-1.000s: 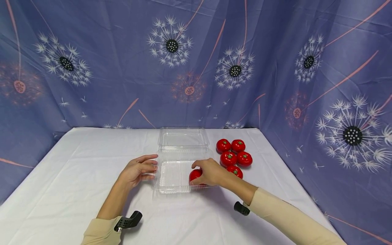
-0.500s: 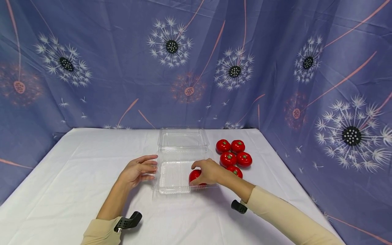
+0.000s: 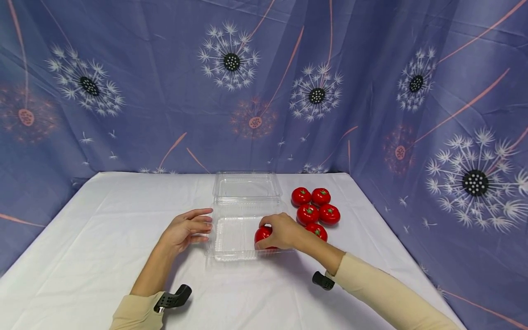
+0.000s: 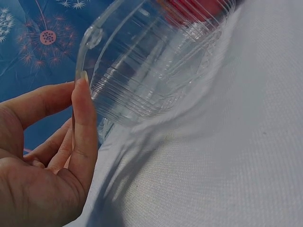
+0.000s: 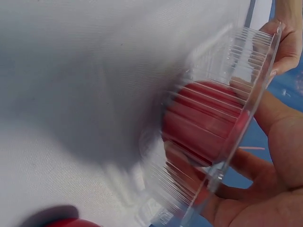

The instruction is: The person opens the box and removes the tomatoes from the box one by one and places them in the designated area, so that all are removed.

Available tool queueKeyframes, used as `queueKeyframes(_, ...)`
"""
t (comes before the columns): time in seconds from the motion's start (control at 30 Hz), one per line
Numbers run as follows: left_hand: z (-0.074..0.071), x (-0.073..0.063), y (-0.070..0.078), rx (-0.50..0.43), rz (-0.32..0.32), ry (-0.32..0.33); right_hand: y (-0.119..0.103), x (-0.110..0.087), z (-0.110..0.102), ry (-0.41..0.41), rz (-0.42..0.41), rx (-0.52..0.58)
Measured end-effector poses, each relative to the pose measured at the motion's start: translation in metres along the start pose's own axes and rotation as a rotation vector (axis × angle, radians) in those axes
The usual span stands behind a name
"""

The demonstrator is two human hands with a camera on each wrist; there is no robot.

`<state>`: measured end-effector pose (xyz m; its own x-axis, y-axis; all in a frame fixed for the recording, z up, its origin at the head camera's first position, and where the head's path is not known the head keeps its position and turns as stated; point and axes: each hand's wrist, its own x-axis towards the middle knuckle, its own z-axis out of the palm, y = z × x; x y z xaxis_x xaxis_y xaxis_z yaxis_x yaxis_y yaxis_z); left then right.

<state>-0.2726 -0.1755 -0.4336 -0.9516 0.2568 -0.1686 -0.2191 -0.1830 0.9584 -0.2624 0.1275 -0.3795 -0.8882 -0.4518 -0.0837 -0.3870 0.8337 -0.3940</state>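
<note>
A clear plastic clamshell container (image 3: 235, 233) stands on the table with its lid (image 3: 247, 184) folded back. My left hand (image 3: 181, 233) is at the container's left side; in the left wrist view, thumb and fingers pinch its rim. My right hand (image 3: 282, 233) reaches into the container's front right corner and grips a red tomato (image 3: 262, 234), thumb in front and fingers behind. Through the ribbed wall in the right wrist view, the tomato (image 5: 203, 120) sits low in the corner. The palm hides part of it in the head view.
Right of the container several more tomatoes (image 3: 307, 214) are grouped; the nearest tomato (image 3: 316, 231) is partly behind my right wrist. A white cloth (image 3: 123, 206) covers the table. Blue dandelion-print curtains (image 3: 165, 91) hang behind and at both sides.
Almost nothing moves. My right forearm shifts very slightly, while both hands, the tomato and the container stay in place.
</note>
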Motion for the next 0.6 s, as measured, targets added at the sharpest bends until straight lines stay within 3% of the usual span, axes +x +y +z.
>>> queueKeyframes(0.2,-0.0002,-0.0012,0.0012,-0.002,-0.001,0.008,0.0007,0.0022,-0.0003,0.085,-0.034,0.007)
queueKeyframes(0.6,0.0015,-0.0016,0.0039,0.011,-0.015,0.013,0.0025,0.0039,0.0004,0.115,0.027,0.057)
